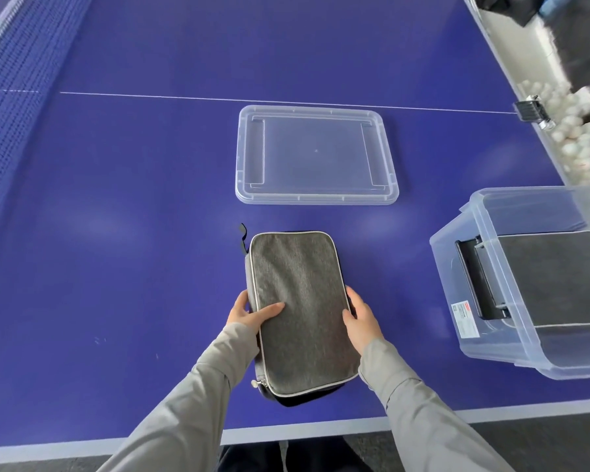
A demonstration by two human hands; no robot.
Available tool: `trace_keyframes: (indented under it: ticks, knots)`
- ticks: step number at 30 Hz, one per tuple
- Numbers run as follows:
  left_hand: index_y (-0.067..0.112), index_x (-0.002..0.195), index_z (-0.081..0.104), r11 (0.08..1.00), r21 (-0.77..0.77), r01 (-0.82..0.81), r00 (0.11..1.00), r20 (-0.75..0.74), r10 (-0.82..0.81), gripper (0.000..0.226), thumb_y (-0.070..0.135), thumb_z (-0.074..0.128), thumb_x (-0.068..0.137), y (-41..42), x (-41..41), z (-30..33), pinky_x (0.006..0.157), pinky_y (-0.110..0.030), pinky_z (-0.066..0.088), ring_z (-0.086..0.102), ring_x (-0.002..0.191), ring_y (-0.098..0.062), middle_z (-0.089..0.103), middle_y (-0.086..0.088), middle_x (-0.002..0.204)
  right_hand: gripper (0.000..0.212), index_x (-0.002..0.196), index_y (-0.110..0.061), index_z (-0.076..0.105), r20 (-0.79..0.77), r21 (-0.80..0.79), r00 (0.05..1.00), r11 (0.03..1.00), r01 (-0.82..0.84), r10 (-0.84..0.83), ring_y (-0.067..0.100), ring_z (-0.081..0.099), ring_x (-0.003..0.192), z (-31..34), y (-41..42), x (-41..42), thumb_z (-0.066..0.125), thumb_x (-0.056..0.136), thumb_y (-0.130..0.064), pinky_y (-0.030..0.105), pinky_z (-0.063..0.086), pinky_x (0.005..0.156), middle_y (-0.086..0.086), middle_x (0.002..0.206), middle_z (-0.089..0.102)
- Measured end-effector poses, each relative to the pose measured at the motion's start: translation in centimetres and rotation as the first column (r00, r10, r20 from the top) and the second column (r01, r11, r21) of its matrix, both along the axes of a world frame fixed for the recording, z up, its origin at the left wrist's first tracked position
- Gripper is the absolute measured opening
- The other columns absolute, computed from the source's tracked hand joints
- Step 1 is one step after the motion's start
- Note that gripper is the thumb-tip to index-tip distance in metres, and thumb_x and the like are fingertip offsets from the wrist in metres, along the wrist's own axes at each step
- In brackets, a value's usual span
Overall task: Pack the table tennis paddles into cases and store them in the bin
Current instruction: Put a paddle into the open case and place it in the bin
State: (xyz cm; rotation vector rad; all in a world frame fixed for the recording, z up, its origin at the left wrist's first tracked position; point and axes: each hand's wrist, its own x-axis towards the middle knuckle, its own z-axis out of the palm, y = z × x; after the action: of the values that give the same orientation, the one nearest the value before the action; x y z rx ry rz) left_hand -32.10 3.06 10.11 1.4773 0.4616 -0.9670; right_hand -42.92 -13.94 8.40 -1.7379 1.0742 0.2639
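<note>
A grey fabric paddle case (300, 308) with pale piping lies on the blue table tennis table (116, 233), near its front edge, zipped shut. My left hand (252, 313) grips its left side, thumb on top. My right hand (361, 318) holds its right side. No paddle is visible. To the right stands a clear plastic bin (511, 349) with a black handle clip; another grey case (559, 277) lies inside it.
The bin's clear lid (315, 155) lies flat beyond the case, in the middle of the table. The net (11, 97) runs along the left. A trough of white balls (579, 141) sits off the table's right edge, behind the bin.
</note>
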Motion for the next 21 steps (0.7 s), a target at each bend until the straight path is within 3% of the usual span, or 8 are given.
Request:
trace_keyframes:
  ticks: [2, 4, 6, 9, 12, 16, 19, 21]
  knots:
    - [0.012, 0.111, 0.054, 0.998, -0.003, -0.064, 0.998, 0.025, 0.064, 0.046, 0.006, 0.078, 0.072, -0.4, -0.6, 0.5, 0.057, -0.031, 0.054, 0.064, 0.077, -0.026, 0.065, -0.008, 0.093, 0.052, 0.147, -0.03, 0.024, 0.051, -0.053, 0.999, 0.999, 0.013, -0.011, 0.015, 0.041, 0.106, 0.3, -0.1, -0.3, 0.038, 0.1, -0.015, 0.024, 0.029, 0.094, 0.007, 0.134, 0.038]
    - [0.01, 0.111, 0.053, 0.991, -0.006, -0.134, 0.99, 0.043, 0.134, 0.043, 0.007, 0.076, 0.074, -0.7, -1.2, 1.0, 0.054, -0.031, 0.055, 0.064, 0.073, -0.027, 0.065, -0.009, 0.089, 0.055, 0.146, -0.03, 0.024, 0.086, -0.252, 0.996, 0.967, 0.027, -0.006, 0.019, 0.041, 0.116, 0.7, 0.1, -0.9, 0.045, 0.097, -0.019, 0.032, 0.031, 0.097, 0.003, 0.133, 0.039]
    - [0.011, 0.106, 0.052, 0.972, -0.003, -0.233, 0.971, 0.043, 0.233, 0.038, 0.01, 0.075, 0.076, -0.9, -1.5, 1.6, 0.051, -0.029, 0.054, 0.062, 0.07, -0.026, 0.063, -0.01, 0.088, 0.05, 0.142, -0.028, 0.036, 0.142, -0.506, 0.99, 0.861, 0.049, 0.027, 0.019, 0.039, 0.121, 1.7, 0.8, -1.8, 0.051, 0.094, -0.025, 0.043, 0.034, 0.095, 0.0, 0.131, 0.044]
    - [0.015, 0.103, 0.05, 0.931, 0.038, -0.363, 0.932, 0.03, 0.362, 0.038, 0.022, 0.075, 0.076, -1.1, -1.4, 2.6, 0.057, -0.028, 0.047, 0.058, 0.07, -0.025, 0.061, -0.01, 0.092, 0.038, 0.121, -0.023, 0.053, 0.334, -0.718, 0.934, 0.676, 0.162, 0.131, 0.016, 0.047, 0.106, 3.4, 2.8, -3.7, 0.051, 0.088, -0.041, 0.038, 0.035, 0.085, 0.001, 0.113, 0.056]
    - [0.018, 0.107, 0.046, 0.889, 0.041, -0.456, 0.89, 0.001, 0.457, 0.042, 0.031, 0.073, 0.077, -1.4, -1.0, 3.7, 0.06, -0.031, 0.044, 0.055, 0.073, -0.026, 0.058, -0.005, 0.091, 0.034, 0.103, -0.022, 0.053, 0.423, -0.743, 0.874, 0.643, 0.185, 0.237, 0.015, 0.05, 0.092, 4.5, 6.1, -5.2, 0.046, 0.089, -0.053, 0.029, 0.03, 0.08, -0.003, 0.096, 0.057]
    - [0.021, 0.108, 0.046, 0.839, 0.078, -0.538, 0.842, -0.009, 0.54, 0.05, 0.038, 0.076, 0.071, -1.8, -0.5, 4.5, 0.09, -0.05, 0.049, 0.059, 0.1, -0.035, 0.06, -0.01, 0.11, 0.037, 0.093, -0.026, 0.049, 0.391, -0.741, 0.868, 0.664, 0.099, 0.306, 0.009, 0.047, 0.08, 4.5, 8.9, -4.3, 0.051, 0.082, -0.062, 0.023, 0.03, 0.073, -0.009, 0.082, 0.052]
    - [0.02, 0.102, 0.045, 0.799, 0.087, -0.595, 0.802, 0.0, 0.598, 0.049, 0.033, 0.079, 0.069, -2.3, -0.6, 5.0, 0.095, -0.055, 0.046, 0.06, 0.103, -0.036, 0.061, -0.015, 0.118, 0.034, 0.087, -0.025, 0.049, 0.376, -0.758, 0.889, 0.638, 0.134, 0.26, 0.01, 0.046, 0.073, 4.7, 8.7, -2.7, 0.058, 0.075, -0.056, 0.022, 0.028, 0.068, -0.009, 0.076, 0.052]
    - [0.02, 0.103, 0.045, 0.764, 0.064, -0.642, 0.766, 0.003, 0.643, 0.049, 0.03, 0.079, 0.069, -2.7, -0.7, 5.2, 0.096, -0.056, 0.046, 0.061, 0.103, -0.035, 0.062, -0.015, 0.117, 0.026, 0.08, -0.021, 0.055, 0.36, -0.812, 0.883, 0.567, 0.138, 0.301, 0.013, 0.051, 0.067, 4.8, 8.3, -2.3, 0.059, 0.078, -0.046, 0.023, 0.028, 0.064, -0.008, 0.072, 0.053]
